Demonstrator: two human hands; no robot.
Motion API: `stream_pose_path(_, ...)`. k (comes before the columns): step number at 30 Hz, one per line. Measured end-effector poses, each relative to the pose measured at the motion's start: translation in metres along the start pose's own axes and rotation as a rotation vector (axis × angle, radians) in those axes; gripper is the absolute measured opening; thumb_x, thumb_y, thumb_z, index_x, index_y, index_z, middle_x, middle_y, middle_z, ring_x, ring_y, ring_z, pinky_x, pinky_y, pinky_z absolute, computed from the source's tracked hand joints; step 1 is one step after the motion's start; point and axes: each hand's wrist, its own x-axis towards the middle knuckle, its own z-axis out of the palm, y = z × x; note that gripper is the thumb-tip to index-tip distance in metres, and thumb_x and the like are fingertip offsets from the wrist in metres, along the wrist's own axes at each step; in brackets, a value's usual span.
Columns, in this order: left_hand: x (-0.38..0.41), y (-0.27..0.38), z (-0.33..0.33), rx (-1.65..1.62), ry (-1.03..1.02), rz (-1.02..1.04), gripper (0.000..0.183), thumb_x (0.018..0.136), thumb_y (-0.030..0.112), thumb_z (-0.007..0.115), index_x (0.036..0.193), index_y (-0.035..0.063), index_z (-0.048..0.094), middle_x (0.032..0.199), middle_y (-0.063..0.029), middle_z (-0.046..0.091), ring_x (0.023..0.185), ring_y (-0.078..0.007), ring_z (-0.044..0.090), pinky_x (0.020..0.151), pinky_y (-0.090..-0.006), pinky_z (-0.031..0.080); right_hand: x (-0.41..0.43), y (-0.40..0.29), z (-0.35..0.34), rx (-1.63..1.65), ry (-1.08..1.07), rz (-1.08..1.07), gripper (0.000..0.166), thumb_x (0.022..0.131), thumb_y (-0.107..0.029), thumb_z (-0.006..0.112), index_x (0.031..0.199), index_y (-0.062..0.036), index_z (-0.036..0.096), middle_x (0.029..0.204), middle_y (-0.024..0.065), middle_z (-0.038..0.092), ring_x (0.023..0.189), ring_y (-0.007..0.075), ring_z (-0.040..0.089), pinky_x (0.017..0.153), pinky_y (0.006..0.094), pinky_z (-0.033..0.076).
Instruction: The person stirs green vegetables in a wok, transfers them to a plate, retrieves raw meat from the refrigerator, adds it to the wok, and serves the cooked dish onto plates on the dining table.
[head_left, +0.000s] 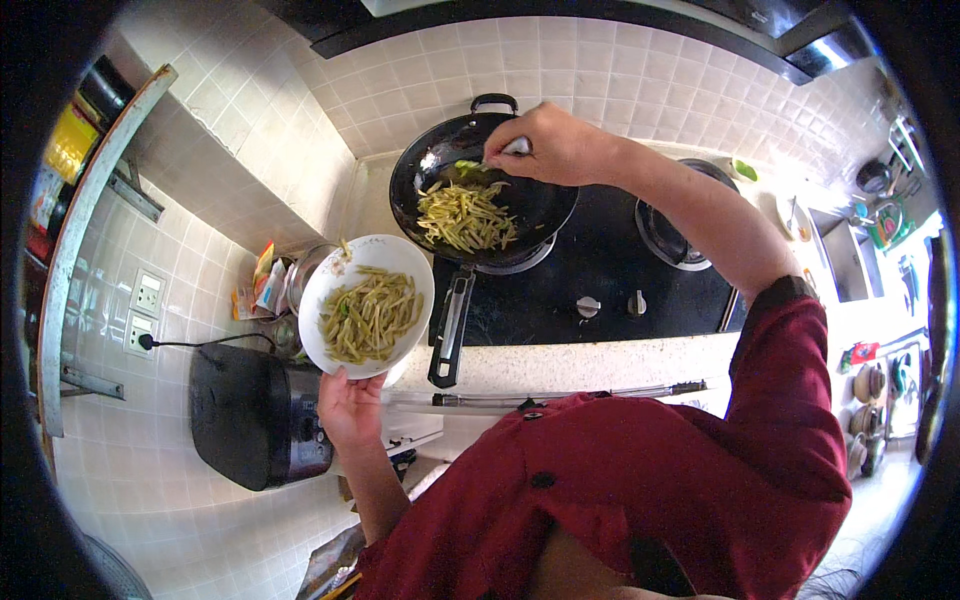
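A black wok (551, 206) sits on the left burner of the black glass hob, its long handle pointing toward me. Pale green vegetable strips (465, 217) lie in the wok. My right hand (551, 142) is over the wok, closed around a white-ended utensil handle (517, 146); the utensil's far end shows only in part, beside a bit of green vegetable (470, 166). My left hand (351, 409) holds a white bowl (315, 341) by its near rim, left of the wok handle. More cooked strips (371, 313) lie in this bowl, which is tilted slightly.
A black rice cooker (247, 416) stands at the left, with glass jars and food packets (271, 285) behind it. Another dark pan (667, 225) sits on the right burner. A shelf (105, 210) with bottles juts out at the far left. The range hood (555, 10) hangs above.
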Motion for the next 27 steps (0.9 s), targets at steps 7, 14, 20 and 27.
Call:
stream_pose_path(7,-0.007,0.003,-0.003,-0.057,-0.069,0.032,0.047,0.083,0.011,0.052,0.127,-0.0024,0.043,0.127,-0.0186,0.050,0.114,-0.0331,0.052,0.092,-0.0508,0.047,-0.016,0.047,-0.087,0.253,0.020,0.496,0.031,0.083,-0.025,0.066,0.101,-0.0008,0.061,0.083,0.0145,0.066,0.070,0.0195,0.067,0.064,0.0290,0.057)
stream_pose_path(14,-0.016,0.006,-0.001,-0.022,0.000,0.063,0.045,0.083,0.012,0.052,0.125,-0.0036,0.044,0.123,-0.0192,0.053,0.112,-0.0324,0.054,0.090,-0.0487,0.050,-0.108,0.093,-0.056,0.973,0.454,1.034,0.036,0.090,-0.029,0.058,0.098,0.0066,0.055,0.092,0.0212,0.062,0.086,0.0288,0.067,0.075,0.0333,0.059)
stream_pose_path(20,-0.013,0.011,0.007,0.010,-0.028,0.035,0.042,0.083,0.013,0.053,0.121,-0.0040,0.047,0.120,-0.0190,0.055,0.108,-0.0313,0.056,0.088,-0.0471,0.051,-0.137,0.060,0.082,1.680,0.813,1.020,0.025,0.091,-0.012,0.053,0.107,0.0077,0.051,0.104,0.0230,0.059,0.096,0.0312,0.063,0.086,0.0344,0.055)
stream_pose_path(27,0.015,-0.018,0.027,0.041,-0.033,-0.107,0.043,0.082,0.012,0.051,0.123,-0.0011,0.045,0.119,-0.0187,0.055,0.107,-0.0325,0.057,0.086,-0.0470,0.053,-0.140,0.080,0.075,1.703,0.932,0.905,0.025,0.090,-0.011,0.055,0.105,0.0082,0.052,0.101,0.0230,0.060,0.095,0.0331,0.063,0.086,0.0354,0.055)
